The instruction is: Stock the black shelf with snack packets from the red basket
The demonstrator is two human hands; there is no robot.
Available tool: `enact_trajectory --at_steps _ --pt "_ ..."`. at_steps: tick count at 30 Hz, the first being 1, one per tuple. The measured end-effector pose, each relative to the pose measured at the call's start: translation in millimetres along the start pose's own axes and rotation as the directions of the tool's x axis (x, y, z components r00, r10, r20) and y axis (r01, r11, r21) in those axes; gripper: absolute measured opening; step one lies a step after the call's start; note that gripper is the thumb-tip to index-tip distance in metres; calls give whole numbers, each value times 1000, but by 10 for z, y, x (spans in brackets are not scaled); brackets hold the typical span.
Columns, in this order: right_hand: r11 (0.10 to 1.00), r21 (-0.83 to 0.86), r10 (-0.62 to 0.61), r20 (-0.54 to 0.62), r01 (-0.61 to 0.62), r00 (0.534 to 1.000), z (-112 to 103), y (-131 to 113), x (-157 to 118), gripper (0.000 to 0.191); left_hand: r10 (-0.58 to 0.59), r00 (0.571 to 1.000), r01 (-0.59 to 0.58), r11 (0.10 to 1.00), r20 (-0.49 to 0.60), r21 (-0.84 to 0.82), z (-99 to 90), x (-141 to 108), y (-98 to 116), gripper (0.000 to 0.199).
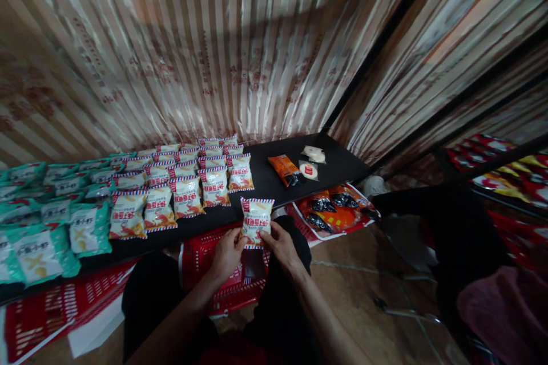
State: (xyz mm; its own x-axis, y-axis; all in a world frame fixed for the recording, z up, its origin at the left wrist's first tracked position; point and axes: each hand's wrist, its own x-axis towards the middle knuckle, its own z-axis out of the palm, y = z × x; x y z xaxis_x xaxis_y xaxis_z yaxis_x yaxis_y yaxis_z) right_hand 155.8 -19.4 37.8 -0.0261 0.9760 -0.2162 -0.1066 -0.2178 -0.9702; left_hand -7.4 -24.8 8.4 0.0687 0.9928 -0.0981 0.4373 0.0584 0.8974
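A small white snack bag with a striped top edge is held upright between my two hands, just off the near edge of the black table. My left hand pinches its lower left side. On its lower right side, my right hand grips with the thumb on the front. Rows of matching white bags stand on the table to the left. Farther left are rows of teal bags. An orange bag and white round packets lie toward the table's right end.
Red baskets sit under the near table edge, and one at the right holds orange bags. A striped curtain hangs behind. At the right are a seated person and racks of red and yellow packets.
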Motion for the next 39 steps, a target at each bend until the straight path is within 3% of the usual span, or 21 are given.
enact_trajectory --at_steps 4,8,15,21,27,39 --pt "998 -58 -32 -8 31 999 -14 -14 145 48 67 991 -34 961 -112 273 7 83 106 24" --pt "995 -73 -68 -15 67 998 -37 -16 294 42 93 984 -21 911 -155 411 10 181 206 22" --pt "989 -112 -102 -55 96 993 -60 -70 555 38 91 977 -25 947 -192 322 79 371 274 33" --pt "985 -132 -117 -51 110 992 -77 -130 791 43 229 938 -170 959 -261 229 233 409 209 39" --pt "969 -173 -184 -20 178 983 -43 -111 1026 43 323 907 -237 922 -271 305 320 433 143 47" --pt "934 -279 -228 7 221 974 55 0 1330 41 287 940 -188 887 -186 421 314 499 98 42"
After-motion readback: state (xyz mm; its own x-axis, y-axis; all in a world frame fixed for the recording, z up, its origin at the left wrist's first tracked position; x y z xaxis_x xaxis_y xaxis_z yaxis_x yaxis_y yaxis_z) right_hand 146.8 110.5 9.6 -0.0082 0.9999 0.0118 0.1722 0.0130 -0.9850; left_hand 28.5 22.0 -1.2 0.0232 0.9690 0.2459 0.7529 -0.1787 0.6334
